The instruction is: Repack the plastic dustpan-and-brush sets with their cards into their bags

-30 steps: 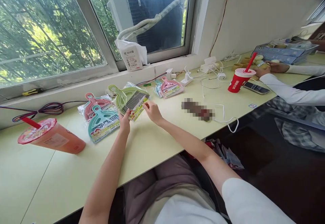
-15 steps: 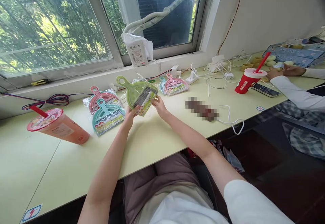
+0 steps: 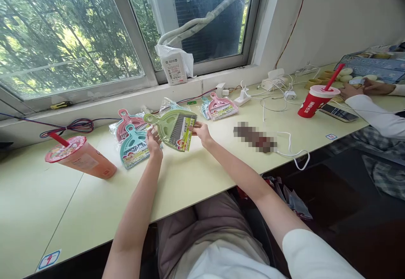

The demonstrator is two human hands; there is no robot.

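A green dustpan and brush set [image 3: 172, 128] in clear wrap, with a printed label, is tilted above the table, its handle pointing left. My right hand [image 3: 202, 133] is closed on its label-side right edge, thumb in front. My left hand [image 3: 154, 142] is just left of the pan, below the handle, fingers loosely bent and apart; whether they touch the wrap I cannot tell. Behind my left hand lie a wrapped blue dustpan set [image 3: 131, 140] and a pink dustpan set [image 3: 122, 121]. Another pink dustpan set [image 3: 221, 107] overlaps a blue one farther back.
A drink cup with a red straw [image 3: 85, 159] leans at the left. To the right are a blurred-out object [image 3: 255, 137], a white cord [image 3: 294, 154], a red cup [image 3: 313, 102] and a phone [image 3: 340, 112]. Another person's hands [image 3: 354, 89] work at far right. Cables line the wall.
The green dustpan set has turned so its handle points more to the left and sits lower. My left hand has come off its lower edge and moved left; my right hand keeps its hold.
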